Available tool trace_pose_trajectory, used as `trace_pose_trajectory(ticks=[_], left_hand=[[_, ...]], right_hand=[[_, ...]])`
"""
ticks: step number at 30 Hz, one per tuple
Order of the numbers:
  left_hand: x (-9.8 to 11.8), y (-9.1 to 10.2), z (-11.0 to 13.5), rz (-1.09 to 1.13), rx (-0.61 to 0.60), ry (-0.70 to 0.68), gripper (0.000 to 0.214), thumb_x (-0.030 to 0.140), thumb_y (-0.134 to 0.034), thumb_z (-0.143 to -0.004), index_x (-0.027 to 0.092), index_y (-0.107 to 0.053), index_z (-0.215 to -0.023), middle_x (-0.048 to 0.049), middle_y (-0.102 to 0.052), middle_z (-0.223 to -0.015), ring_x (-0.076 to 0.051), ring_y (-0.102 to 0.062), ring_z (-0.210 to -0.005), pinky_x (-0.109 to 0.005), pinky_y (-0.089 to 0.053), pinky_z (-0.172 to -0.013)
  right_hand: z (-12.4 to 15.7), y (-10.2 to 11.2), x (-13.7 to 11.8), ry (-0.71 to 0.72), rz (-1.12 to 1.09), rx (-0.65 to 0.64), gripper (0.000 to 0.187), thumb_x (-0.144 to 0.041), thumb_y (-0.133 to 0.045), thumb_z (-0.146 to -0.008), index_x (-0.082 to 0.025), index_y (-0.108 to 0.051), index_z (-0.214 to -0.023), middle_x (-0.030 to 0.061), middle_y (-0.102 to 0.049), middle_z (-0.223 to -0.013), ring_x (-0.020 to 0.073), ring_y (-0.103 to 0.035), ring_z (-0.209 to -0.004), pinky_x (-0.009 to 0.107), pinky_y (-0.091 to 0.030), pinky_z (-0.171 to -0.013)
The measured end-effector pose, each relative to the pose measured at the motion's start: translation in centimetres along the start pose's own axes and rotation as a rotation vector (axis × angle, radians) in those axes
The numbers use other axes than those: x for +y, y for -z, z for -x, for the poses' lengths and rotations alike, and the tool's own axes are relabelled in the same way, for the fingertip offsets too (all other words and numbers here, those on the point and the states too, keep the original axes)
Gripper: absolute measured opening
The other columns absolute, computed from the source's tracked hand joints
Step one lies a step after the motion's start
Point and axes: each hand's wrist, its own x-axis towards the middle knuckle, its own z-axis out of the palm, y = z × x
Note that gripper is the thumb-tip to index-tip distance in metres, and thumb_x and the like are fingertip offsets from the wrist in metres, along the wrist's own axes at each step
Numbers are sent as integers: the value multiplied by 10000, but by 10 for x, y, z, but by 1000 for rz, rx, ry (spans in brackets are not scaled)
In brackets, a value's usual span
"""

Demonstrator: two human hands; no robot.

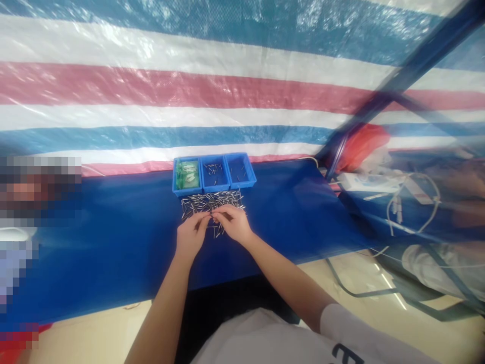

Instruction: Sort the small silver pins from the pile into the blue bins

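Note:
My left hand (191,230) and my right hand (234,222) meet fingertip to fingertip over a pile of small metal pins (195,202) on the blue table. Both are pinched closed around something too small to make out. Just behind the pile stands a blue tray (202,174) with three compartments. Its left compartment has a green-edged packet (187,173) in it. Several metal pins (212,168) lie in the middle compartment, and a few more (239,174) are in the right one.
The blue table surface (102,242) stretches to both sides. A striped plastic sheet (162,91) hangs behind it. On the right are a dark metal frame (382,103), a red bag (364,144) and a white cable (435,194). A blurred-out person (18,242) is at the left.

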Motion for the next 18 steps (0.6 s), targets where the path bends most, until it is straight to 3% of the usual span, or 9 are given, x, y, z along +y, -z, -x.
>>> trace_pose_trajectory(ticks=[10, 18], left_hand=[[1, 5, 0, -29, -67, 42, 326, 398, -471, -972, 210, -668, -793, 32, -624, -610, -91, -592, -576, -219, -444, -609], [4, 3, 3, 39, 15, -5, 284, 420, -619, -885, 228, -715, -1072, 2, -720, -777, -110, -648, -659, -233, -527, -687]], right_hand=[[1, 0, 3, 187, 144, -47, 147, -320, -647, -908, -238, -742, -986, 53, -730, -937, 158, -677, -794, 302, -585, -747], [1, -1, 4, 175, 192, -18, 181, -326, -601, -934, -229, -743, -989, 67, -737, -959, 171, -685, -841, 306, -576, -757]])
